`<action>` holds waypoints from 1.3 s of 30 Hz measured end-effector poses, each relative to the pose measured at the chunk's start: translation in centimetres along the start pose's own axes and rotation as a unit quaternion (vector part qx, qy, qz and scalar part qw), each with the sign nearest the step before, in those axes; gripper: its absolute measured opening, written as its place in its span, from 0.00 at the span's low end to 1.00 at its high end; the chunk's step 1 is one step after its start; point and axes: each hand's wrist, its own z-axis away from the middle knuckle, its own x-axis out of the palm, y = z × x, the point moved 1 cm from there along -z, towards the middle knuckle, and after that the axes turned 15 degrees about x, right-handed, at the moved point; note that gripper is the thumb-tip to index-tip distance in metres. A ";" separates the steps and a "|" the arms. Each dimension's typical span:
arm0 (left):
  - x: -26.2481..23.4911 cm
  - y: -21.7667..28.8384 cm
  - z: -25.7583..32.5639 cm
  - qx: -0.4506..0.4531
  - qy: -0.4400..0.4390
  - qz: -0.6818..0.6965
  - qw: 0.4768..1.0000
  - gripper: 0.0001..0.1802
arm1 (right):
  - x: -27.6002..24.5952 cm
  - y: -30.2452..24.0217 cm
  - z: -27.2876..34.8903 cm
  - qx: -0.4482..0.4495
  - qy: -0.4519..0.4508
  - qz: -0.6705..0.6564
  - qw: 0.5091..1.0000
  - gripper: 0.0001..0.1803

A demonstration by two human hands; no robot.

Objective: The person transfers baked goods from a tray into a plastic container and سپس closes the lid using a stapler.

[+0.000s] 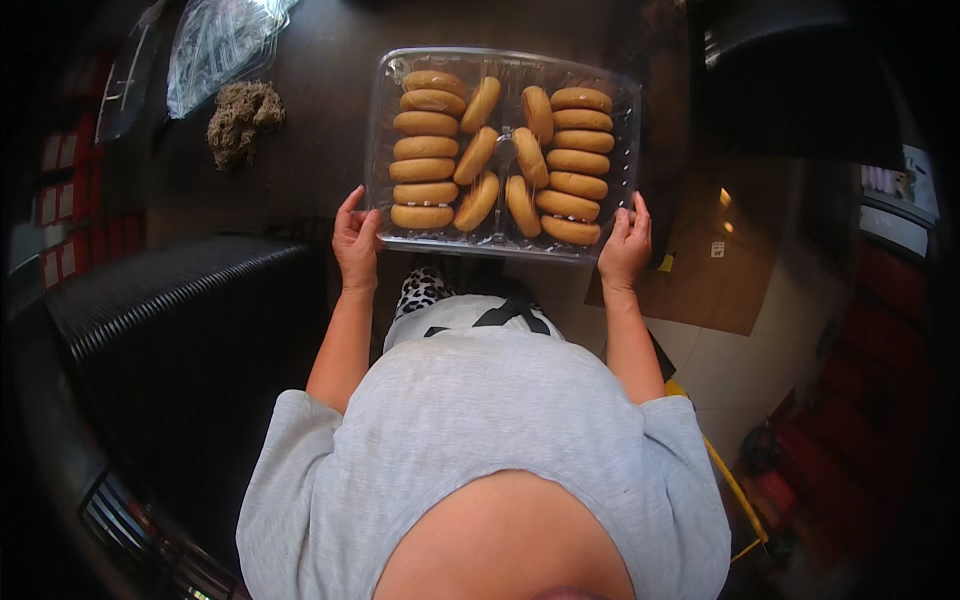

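A clear plastic tray (500, 247) spans the space between my two hands, its near edge toward my body. Round golden-brown buns or cookies (423, 147) stand on edge in it: a tight row along each side, and slanted ones (477, 155) inward of each row. I cannot tell whether a clear lid covers them. My left hand (357, 240) grips the tray's near left corner, thumb on the near side. At the near right corner my right hand (626, 243) grips it the same way, fingers along the outer wall.
A dark table (320, 60) lies beyond and under the tray. On it, to the left, are a tangled brown fibre clump (243, 120) and crumpled clear plastic (220, 50). A black ribbed seat or box (190, 310) stands left, and flat cardboard (720, 260) lies right.
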 end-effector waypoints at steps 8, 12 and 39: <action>0.5 -0.3 -9.1 -0.096 -0.069 -0.113 0.986 0.25 | 1.3 -2.3 -6.4 0.031 -0.056 0.001 0.998 0.20; 5.8 -1.3 -19.7 -0.121 -0.097 0.017 0.988 0.14 | 6.4 -1.7 -15.6 0.160 -0.116 -0.140 0.970 0.17; 27.9 3.0 -19.1 0.338 -0.363 -0.501 0.709 0.21 | 6.0 -0.8 -13.4 0.136 -0.083 -0.132 0.978 0.14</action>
